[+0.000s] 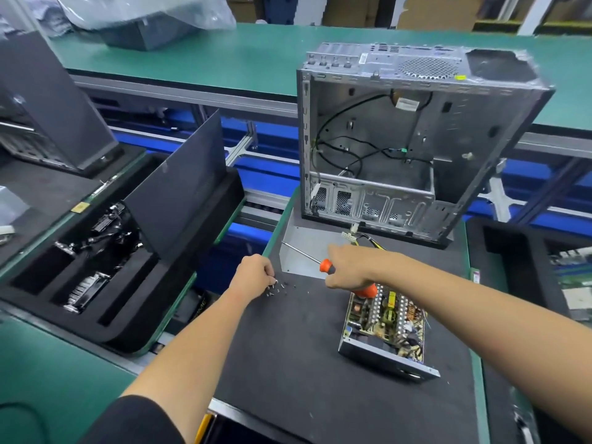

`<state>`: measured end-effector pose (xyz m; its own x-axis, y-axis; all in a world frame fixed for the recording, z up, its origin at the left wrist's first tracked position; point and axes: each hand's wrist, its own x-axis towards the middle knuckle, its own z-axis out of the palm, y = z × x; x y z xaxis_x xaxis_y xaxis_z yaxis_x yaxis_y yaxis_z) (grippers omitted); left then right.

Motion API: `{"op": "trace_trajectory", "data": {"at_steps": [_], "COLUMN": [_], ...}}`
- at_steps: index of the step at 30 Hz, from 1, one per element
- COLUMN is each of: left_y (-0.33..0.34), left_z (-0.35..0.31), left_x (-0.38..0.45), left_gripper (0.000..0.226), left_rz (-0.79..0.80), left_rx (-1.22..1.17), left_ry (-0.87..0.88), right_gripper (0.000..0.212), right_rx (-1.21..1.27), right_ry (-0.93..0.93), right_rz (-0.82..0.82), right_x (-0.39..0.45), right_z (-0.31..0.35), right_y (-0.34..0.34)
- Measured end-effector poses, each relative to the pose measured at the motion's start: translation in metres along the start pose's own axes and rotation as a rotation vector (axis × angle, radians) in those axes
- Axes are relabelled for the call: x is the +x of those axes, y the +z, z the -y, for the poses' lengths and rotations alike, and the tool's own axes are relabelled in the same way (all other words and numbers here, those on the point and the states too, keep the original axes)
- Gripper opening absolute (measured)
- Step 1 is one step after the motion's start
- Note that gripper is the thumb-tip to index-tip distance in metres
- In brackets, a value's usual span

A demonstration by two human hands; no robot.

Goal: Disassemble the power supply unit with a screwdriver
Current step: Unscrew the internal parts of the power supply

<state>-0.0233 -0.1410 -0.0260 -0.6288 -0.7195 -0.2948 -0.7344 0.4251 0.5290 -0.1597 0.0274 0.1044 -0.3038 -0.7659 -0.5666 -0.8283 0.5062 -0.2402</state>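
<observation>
Orange-handled screwdriver (pixel 323 263) in right hand (pixel 355 267) near mat (pixel 288 347) edge.

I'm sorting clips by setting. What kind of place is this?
Probably an electronics disassembly or recycling line: long green workbenches, a stripped computer case, an opened power supply unit on a black mat, and foam trays holding removed parts.

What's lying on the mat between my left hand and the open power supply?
In the head view, a scatter of small screws lies by the left hand; from there to the power supply, the black mat is bare.
</observation>
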Motion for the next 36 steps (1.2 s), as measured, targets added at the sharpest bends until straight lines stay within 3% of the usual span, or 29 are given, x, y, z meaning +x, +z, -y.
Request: {"op": "trace_trajectory", "data": {"at_steps": [7,23,28,30,33,36], "left_y": [-0.004,-0.007,-0.028,-0.040,-0.054,-0.055], "left_z": [0.008,0.014,-0.001,-0.019,-0.057,-0.099], "left_x": [-0.003,0.001,-0.002,-0.005,-0.012,-0.023], "left_gripper": [0.025,0.032,0.025,0.024,0.013,0.012], "left_rz": [0.008,0.057,-0.091,0.031,0.422,0.607], "left_rx": [0.064,0.079,-0.053,-0.071,-0.038,0.055], "left_ry": [0.066,0.105,0.148,0.211,0.331,0.464], "right_gripper": [0.029,0.028,0.036,0.037,0.029,0.021], "right_rx": [-0.032,-0.135,-0.124,-0.170,-0.269,-0.286], "right_ry": [-0.015,-0.036,-0.009,-0.006,-0.002,0.014], "right_rz": [-0.005,0.031,0.089,0.106,0.131,0.159], "right_x": [0.000,-0.005,-0.013,-0.017,-0.025,-0.035], "right_z": [0.002,-0.003,-0.002,0.000,0.003,0.005], "right_y": [-0.002,0.002,-0.012,-0.022,-0.039,-0.053]}}
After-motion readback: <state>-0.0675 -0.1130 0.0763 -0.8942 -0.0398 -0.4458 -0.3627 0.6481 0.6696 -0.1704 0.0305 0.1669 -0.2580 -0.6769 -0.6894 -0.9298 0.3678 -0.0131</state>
